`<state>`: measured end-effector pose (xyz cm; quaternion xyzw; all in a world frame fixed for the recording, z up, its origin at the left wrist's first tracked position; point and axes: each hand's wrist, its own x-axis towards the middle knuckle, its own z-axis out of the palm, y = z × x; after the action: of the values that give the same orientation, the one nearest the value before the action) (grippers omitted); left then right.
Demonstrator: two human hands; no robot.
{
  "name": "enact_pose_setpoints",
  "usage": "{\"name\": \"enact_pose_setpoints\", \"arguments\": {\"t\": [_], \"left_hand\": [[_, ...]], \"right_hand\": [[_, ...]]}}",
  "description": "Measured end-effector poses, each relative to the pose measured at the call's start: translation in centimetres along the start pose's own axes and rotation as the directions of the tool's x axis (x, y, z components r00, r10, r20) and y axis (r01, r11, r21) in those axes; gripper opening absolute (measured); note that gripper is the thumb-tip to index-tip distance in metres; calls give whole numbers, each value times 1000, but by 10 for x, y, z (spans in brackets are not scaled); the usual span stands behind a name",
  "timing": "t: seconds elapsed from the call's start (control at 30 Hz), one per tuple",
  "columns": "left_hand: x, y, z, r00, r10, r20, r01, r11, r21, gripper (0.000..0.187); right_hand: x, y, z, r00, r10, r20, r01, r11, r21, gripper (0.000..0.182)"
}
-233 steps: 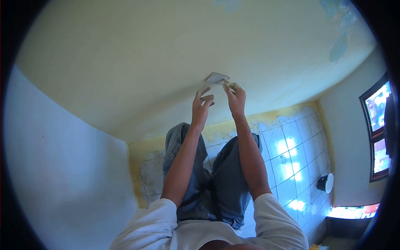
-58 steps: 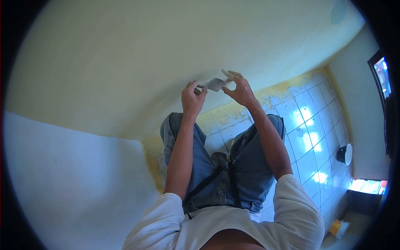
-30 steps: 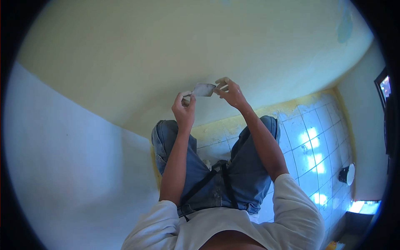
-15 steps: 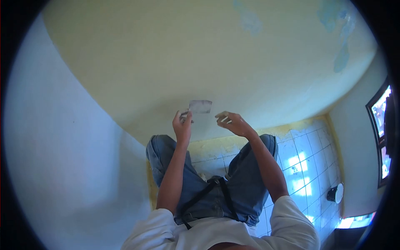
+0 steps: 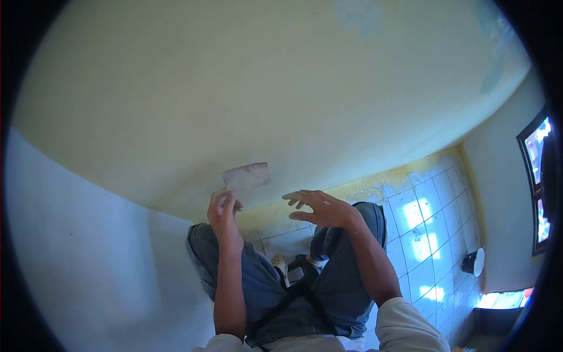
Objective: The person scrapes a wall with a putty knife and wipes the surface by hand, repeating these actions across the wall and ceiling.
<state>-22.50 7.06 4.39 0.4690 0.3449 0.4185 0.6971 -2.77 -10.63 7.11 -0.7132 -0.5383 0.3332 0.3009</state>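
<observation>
Our left hand is pinching a flat rectangular plate near the yellowish wall; our right hand is hovering loosely spread.

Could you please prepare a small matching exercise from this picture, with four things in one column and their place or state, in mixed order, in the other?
Column one
1. Left hand
2. Right hand
3. Bucket
4. Window

Column two
A. On the tiled floor
B. Dark-framed, with bright light showing through
C. Holding the flat piece near one corner
D. Holding nothing, fingers spread, apart from the flat piece

Right pairs
1-C, 2-D, 3-A, 4-B
</observation>
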Motion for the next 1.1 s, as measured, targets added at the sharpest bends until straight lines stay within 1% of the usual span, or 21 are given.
{"name": "enact_pose_setpoints", "arguments": {"t": [0.1, 0.2, 0.3, 0.4, 0.47, 0.5, 0.6, 0.67, 0.7, 0.8, 0.87, 0.9, 0.97, 1.0, 1.1], "left_hand": [[4, -8, -8, 999, -46, -3, 46, 997, -65, 19], [10, -13, -14, 997, -79, 16, 81, 987, -139, 18], [10, -17, -20, 997, -82, 14, 83, 986, -146, 16], [15, -20, -22, 997, -79, 21, 81, 989, -122, 16], [13, -19, -17, 995, -95, 10, 96, 989, -110, 17], [13, -18, -16, 996, -87, 11, 88, 994, -72, 18], [11, -17, -10, 999, -44, 17, 43, 998, 50, 20], [9, -13, -2, 999, 10, 48, -16, 991, 130, 20], [7, -11, 2, 998, 22, 64, -31, 990, 137, 20], [4, -5, 12, 993, 50, 108, -64, 990, 125, 20], [4, -9, 12, 990, 61, 128, -72, 994, 82, 21], [5, -15, 8, 990, 39, 134, -45, 998, 42, 20], [11, -20, 0, 988, -4, 152, 10, 999, -35, 20], [10, -20, -5, 988, -28, 151, 33, 999, -31, 19], [3, -7, -14, 982, -80, 173, 80, 997, 3, 19]], "right_hand": [[9, -10, -11, 978, -90, -189, 64, 988, -139, 63], [15, -28, -23, 886, -55, -461, 19, 997, -81, 72], [25, -42, -30, 798, -27, -603, -64, 989, -130, 79], [33, -40, -32, 772, 15, -636, -105, 989, -104, 73], [35, -36, -30, 784, -54, -618, 11, 997, -72, 63], [35, -34, -26, 789, -91, -607, 71, 996, -56, 59], [39, -22, -2, 834, -223, -505, 248, 969, -18, 41], [39, -34, 14, 857, -228, -461, 241, 970, -32, 36], [39, -41, 21, 867, -232, -441, 239, 970, -42, 34], [42, -57, 36, 779, -422, -463, 331, 905, -267, 41], [48, -58, 44, 785, -407, -467, 305, 910, -281, 43], [50, -56, 48, 787, -399, -471, 291, 913, -288, 44], [55, -58, 50, 754, -432, -495, 216, 875, -433, 40], [56, -56, 53, 737, -450, -505, 172, 847, -503, 38], [63, -45, 55, 596, -647, -476, 216, 699, -681, 34]]}}
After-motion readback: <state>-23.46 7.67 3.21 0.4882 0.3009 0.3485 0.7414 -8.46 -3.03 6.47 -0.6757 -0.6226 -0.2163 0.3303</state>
